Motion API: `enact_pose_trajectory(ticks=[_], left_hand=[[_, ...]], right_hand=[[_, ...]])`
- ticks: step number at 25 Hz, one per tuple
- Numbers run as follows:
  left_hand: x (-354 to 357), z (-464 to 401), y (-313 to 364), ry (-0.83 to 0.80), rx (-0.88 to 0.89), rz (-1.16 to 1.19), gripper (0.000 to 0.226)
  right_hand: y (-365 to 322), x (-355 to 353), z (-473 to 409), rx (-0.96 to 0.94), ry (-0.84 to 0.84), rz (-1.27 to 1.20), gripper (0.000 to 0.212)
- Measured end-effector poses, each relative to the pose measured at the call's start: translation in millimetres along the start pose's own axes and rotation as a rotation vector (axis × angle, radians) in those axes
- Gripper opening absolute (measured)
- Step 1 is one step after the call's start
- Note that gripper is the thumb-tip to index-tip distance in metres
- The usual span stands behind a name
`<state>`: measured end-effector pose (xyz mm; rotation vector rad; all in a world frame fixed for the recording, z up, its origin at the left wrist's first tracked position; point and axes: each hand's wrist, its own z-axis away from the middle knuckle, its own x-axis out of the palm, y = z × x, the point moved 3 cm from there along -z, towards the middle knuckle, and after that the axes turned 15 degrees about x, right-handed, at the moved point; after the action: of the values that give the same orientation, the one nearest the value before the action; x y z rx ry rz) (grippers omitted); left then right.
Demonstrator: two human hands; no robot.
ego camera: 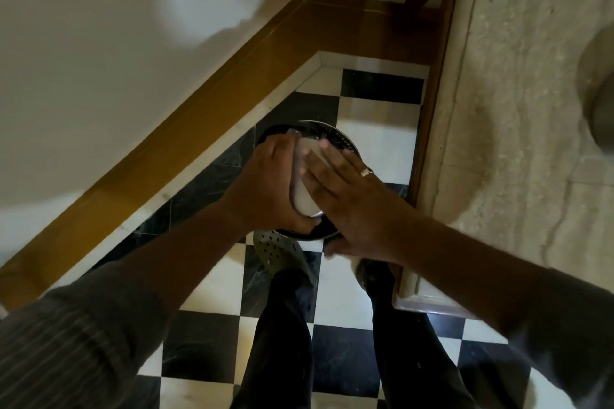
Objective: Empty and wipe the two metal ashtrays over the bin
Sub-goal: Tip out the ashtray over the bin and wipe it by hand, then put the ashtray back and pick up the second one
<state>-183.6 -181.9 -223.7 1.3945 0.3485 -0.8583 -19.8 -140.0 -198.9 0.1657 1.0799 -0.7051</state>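
Nearest the camera, dark striped sleeves and dark trouser legs frame the view, the person standing on a black-and-white chequered tile floor (pixel 342 372). Just beyond, the left hand (pixel 265 186) is wrapped around the rim of a small round metal ashtray (pixel 307 176), holding it tipped on edge directly above the perforated round metal bin (pixel 345 143), which sits on the floor close to the corner. The right hand (pixel 349 196), a ring on one finger, lies flat with fingers extended and close together against the ashtray's pale metal face; whether a cloth sits beneath the palm cannot be told. To do this step well, I would judge the ashtray should stay centred above the bin's opening so anything loosened falls inside, the left hand bracing firmly while the right presses and sweeps round to the rim. A second ashtray is not clearly visible. Farther off, a brown wooden skirting board (pixel 232 76) meets a plain pale wall (pixel 99 43), and a rough beige textured surface (pixel 531 109) rises on the right.
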Motion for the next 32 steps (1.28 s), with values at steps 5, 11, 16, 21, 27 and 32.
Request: enact_pose_trajectory(ticks=[5, 11, 16, 21, 27, 32], left_hand=[[-11.5, -7.1, 2.8, -0.081, -0.341, 0.357, 0.112], [-35.3, 9.0, 11.3, 0.305, -0.83, 1.16, 0.073], [-33.0, 11.0, 26.7, 0.394, -0.962, 1.143, 0.063], [-46.5, 6.9, 41.9, 0.442, -0.924, 1.067, 0.096], [-85.5, -17.3, 84.0, 0.502, -0.859, 1.094, 0.046], [-86.9, -75.0, 137.1, 0.464, -0.785, 1.079, 0.061]], right_hand=[[14.8, -11.2, -11.0, 0.142, 0.188, -0.46, 0.061], [27.9, -19.3, -15.8, 0.789, -0.308, -1.445, 0.036], [12.7, -12.1, -13.1, 1.014, -0.424, -1.781, 0.043], [15.5, -25.2, -9.2, 1.011, -0.326, -1.763, 0.039], [45.0, -80.1, 17.9, 0.886, -0.114, -1.772, 0.029], [95.3, -108.4, 55.4, 0.977, 0.125, -1.791, 0.014]])
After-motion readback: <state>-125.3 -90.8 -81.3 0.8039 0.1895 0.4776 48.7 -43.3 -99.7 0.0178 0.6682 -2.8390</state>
